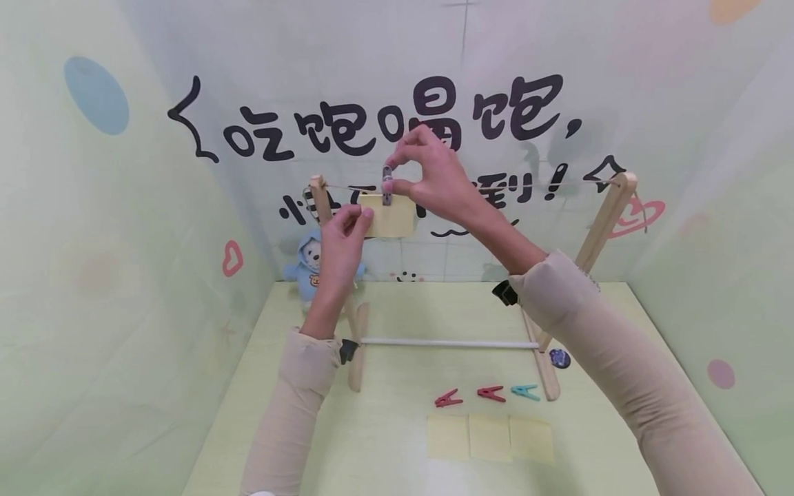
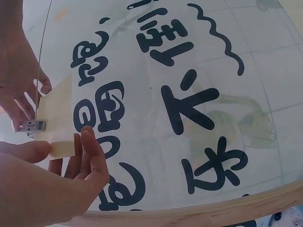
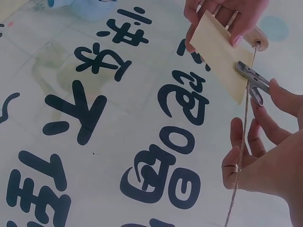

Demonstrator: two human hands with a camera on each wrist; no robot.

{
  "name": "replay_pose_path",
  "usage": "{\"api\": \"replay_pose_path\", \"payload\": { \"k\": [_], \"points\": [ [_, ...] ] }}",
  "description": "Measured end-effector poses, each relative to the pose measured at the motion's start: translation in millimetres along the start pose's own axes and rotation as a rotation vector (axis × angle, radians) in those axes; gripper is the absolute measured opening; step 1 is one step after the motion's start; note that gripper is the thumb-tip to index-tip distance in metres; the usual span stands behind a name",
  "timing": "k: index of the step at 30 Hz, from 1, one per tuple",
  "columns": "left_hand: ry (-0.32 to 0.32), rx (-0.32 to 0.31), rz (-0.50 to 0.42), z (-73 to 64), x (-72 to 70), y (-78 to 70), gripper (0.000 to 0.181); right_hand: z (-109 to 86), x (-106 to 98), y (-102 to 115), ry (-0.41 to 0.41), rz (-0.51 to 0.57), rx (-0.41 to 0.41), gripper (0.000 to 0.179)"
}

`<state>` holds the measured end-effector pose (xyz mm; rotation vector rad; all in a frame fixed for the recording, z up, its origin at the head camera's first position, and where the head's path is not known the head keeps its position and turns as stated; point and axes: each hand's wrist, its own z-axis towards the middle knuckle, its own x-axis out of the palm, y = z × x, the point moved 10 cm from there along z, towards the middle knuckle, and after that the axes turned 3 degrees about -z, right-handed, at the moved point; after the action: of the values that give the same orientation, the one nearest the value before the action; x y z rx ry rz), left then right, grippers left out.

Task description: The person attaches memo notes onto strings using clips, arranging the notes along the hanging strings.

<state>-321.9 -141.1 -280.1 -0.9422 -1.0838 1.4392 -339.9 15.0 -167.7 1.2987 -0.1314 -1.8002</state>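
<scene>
Far left: blue-hooded plush toy [image 1: 307, 279] on the table, by the frame's left post [image 1: 321, 201]. Next, the left hand [image 1: 343, 241], thumb and fingers clamped on the near side of a pale yellow paper [image 1: 397, 224]. The paper hangs raised at the string [image 3: 246, 109], toward the line's left end. A grey clip [image 1: 387, 196] sits over its upper edge; whether the bite is fully closed, or takes in the string too, cannot be told. Right hand [image 1: 434, 172]: thumb and forefinger pinch the clip's handles.

Step in hand, as judged: pegging this paper to the line. The next move calls for holding paper and string together in the clip, then easing the right pinch and checking the grip before the left lets go.

Farther right, on the table: two red clips [image 1: 491, 393], then a blue clip [image 1: 525, 392]; nearer the wearer, three yellow papers [image 1: 448, 437] in a row. Then a dark round object [image 1: 560, 358] beside the frame's foot, and the right post [image 1: 611, 213].
</scene>
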Motion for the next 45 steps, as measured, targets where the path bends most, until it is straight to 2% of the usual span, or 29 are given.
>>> {"api": "replay_pose_path", "payload": {
  "k": [3, 7, 11, 15, 18, 23, 30, 38, 40, 42, 45],
  "points": [
    [0.013, -0.008, -0.007, 0.6, 3.7, 2.4, 0.026, -1.8, 1.0, -3.2, 0.013, 0.011, -0.003, 0.035],
    [0.023, -0.014, -0.005, 0.6, 6.9, 5.0, 0.025, -6.8, 1.3, -4.5, 0.021, 0.016, -0.046, 0.044],
    [0.028, -0.002, -0.026, -0.6, 8.6, 6.3, 0.026, -19.8, -5.8, -1.8, -0.047, 0.022, -0.130, 0.041],
    [0.039, 0.006, -0.059, -1.7, 10.5, 9.2, 0.028, -47.0, -20.2, 7.9, -0.162, -0.002, -0.268, 0.031],
    [0.041, 0.001, -0.075, -2.4, 12.2, 12.9, 0.027, -74.0, -29.9, 11.6, -0.211, -0.026, -0.348, 0.026],
    [0.053, -0.014, -0.086, -3.5, 13.5, 20.9, 0.030, -111.8, -29.9, -3.8, -0.160, -0.024, -0.341, 0.022],
    [0.093, -0.037, -0.092, -10.4, 11.8, 36.8, 0.029, -145.8, 6.8, -43.5, 0.031, -0.028, -0.256, 0.017],
    [0.139, -0.009, -0.075, -25.9, 9.1, 57.0, 0.031, -180.5, 50.8, -88.6, 0.145, -0.004, -0.199, 0.015],
    [0.142, -0.008, -0.057, -34.2, 7.9, 68.1, 0.031, -191.7, 66.1, -100.2, 0.184, 0.004, -0.168, 0.014],
    [0.150, -0.018, -0.025, -46.4, 7.5, 85.3, 0.031, -204.6, 82.9, -111.8, 0.229, 0.011, -0.131, 0.014],
    [0.174, -0.069, 0.050, -73.6, 10.6, 124.0, 0.031, -227.0, 109.5, -130.8, 0.286, 0.008, -0.079, 0.014]
  ]
}}
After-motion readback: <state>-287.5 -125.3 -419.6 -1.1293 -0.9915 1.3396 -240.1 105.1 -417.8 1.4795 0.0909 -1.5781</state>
